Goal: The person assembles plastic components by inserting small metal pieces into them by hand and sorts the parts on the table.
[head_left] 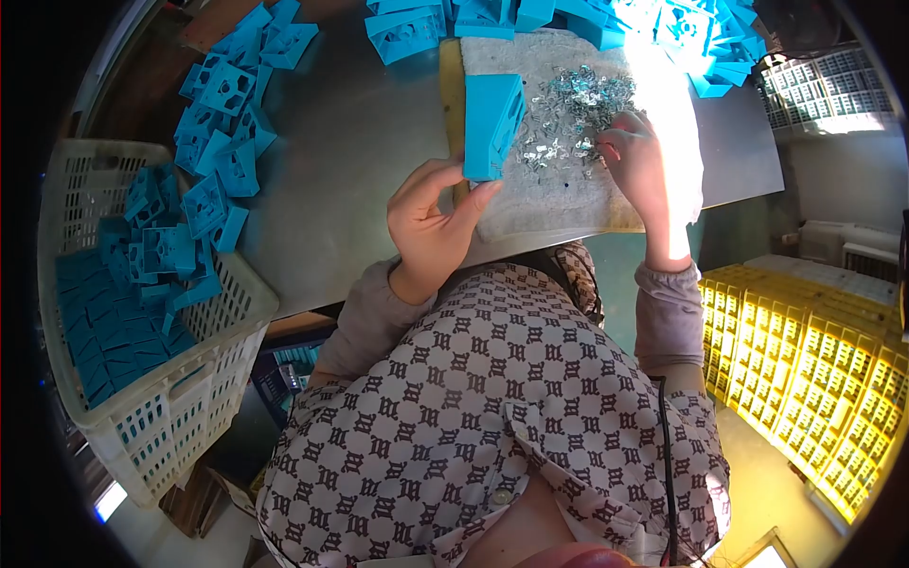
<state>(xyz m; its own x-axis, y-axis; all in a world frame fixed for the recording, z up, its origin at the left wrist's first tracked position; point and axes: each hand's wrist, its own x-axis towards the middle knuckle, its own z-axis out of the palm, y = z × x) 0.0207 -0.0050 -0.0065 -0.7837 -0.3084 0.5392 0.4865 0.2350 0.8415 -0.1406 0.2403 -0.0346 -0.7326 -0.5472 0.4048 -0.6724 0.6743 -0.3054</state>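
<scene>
My left hand (pixel 429 220) grips a blue plastic housing (pixel 490 128) by its lower end, between thumb and fingers. The housing stands on end above the cloth, its side with openings turned to the right. Over the light grey cloth (pixel 540 210), my right hand (pixel 638 168) reaches to the edge of a pile of small metal clips (pixel 589 95). Its fingertips are pinched together; whatever lies between them is too small or hidden to make out. A few loose clips (pixel 542 154) are scattered left of the pile.
More blue housings lie along the metal table's (pixel 350 151) far side and in a heap (pixel 227 90) at the left. That heap runs down into a white plastic crate (pixel 180 379) holding more of them. Yellow crates (pixel 795 350) stand at the right; strong sunlight glares over the cloth's right side.
</scene>
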